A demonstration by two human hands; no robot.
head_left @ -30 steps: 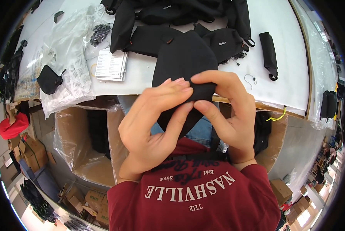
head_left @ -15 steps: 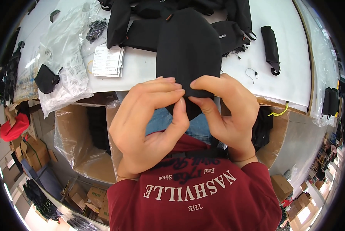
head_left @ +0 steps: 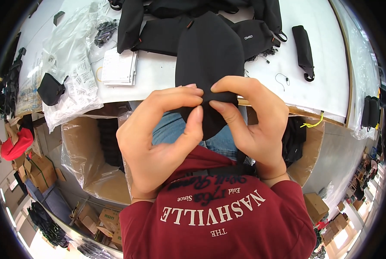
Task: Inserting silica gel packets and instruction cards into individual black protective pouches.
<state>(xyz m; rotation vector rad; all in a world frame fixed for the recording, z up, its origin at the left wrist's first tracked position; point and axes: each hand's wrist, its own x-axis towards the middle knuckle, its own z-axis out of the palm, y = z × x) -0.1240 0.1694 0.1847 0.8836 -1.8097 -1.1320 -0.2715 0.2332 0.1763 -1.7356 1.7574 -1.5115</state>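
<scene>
1. Item location: from my remote view I find the black fabric pouch (head_left: 209,52) at the centre, raised in front of the worker. Its far part overlies the near side of the white table (head_left: 320,88) in view; its near end hangs past the table edge, above the lap. I cannot tell how far it is lifted.

2. Left hand (head_left: 137,138): fingers curved, thumb and fingertips brought almost together at the pouch's left side, with fabric at the tips; the palm stands open.

3. Right hand (head_left: 266,121): forefinger and thumb pinch a fold of the fabric just beside the left fingertips; the rest of the hand arches open.

4. Step in hand: I judge this to be fine two-handed work on one spot of the pouch's near portion. What the fingertips grip within the fold is hidden from me.

5. Next move: in my judgement, it calls for both pinches to stay level and close, with light, even tension so the fold does not slip.

6. Orientation: the long axis runs near to far, almost straight away from the worker. The broad rounded end points far, toward the flat black pouch (head_left: 257,34) lying on the far right; the narrower, tapered end points near.
</scene>
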